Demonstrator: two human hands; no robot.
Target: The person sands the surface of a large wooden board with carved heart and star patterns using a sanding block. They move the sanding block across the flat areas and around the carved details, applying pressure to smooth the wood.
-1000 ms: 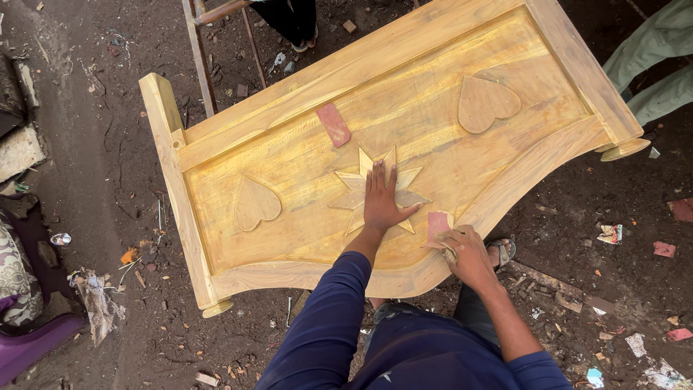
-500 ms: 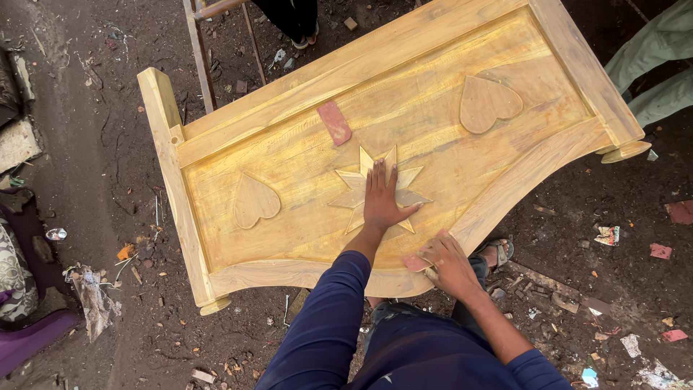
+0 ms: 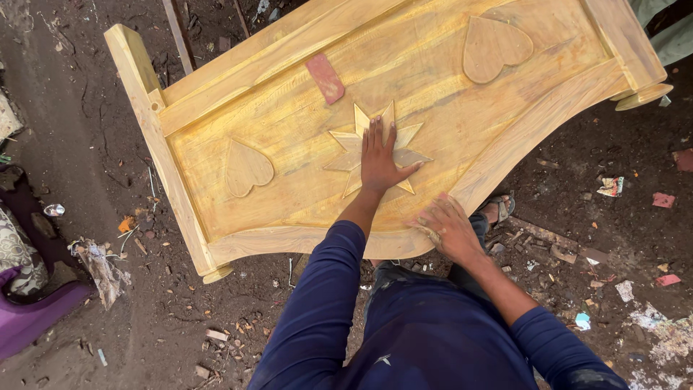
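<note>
From the head view, your left hand (image 3: pixel 378 162) lies flat, fingers spread, pressing on the carved star (image 3: pixel 375 148) at the middle of the yellow wooden panel (image 3: pixel 289 130); it grips nothing. Your right hand (image 3: pixel 449 227) rests on the panel's curved lower edge, just right of the star and below it, fingers bent down over the rim; whether something sits under them you cannot tell. A red strip (image 3: pixel 325 78) lies on the panel up and left of the star. One carved heart (image 3: pixel 247 167) sits to the star's left, another heart (image 3: pixel 495 48) to its upper right. The panel lies over dirt ground (image 3: pixel 86 130).
</note>
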